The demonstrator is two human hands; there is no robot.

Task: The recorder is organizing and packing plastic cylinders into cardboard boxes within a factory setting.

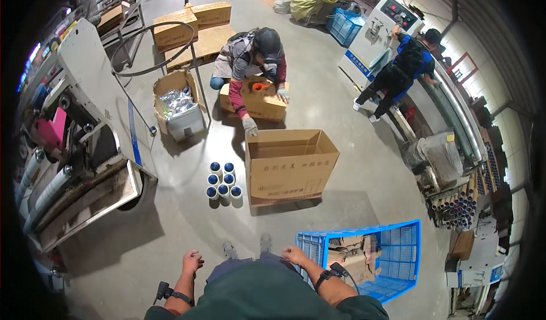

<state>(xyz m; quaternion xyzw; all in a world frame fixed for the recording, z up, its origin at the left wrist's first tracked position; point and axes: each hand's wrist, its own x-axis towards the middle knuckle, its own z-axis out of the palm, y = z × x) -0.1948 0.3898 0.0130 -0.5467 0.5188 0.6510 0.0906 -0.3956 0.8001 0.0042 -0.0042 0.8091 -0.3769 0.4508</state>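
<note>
My left hand (193,261) hangs in front of my body with its fingers loosely curled; nothing shows in it. My right hand (294,255) is also loosely closed, with no object visible in it, just left of a blue plastic crate (419,252). Flattened cardboard pieces (355,257) lie inside that crate. Ahead on the floor stands a tall open cardboard box (293,175). Beside it, several upright white rolls with blue ends (224,191) are grouped. Neither hand touches the box or the rolls.
A crouching co-worker (250,58) in gloves touches the open box and leans on a closed carton (267,104). Another person (406,64) works at a roller machine (455,109) on the right. A carton of plastic-wrapped items (179,101) and a large machine (96,87) stand left.
</note>
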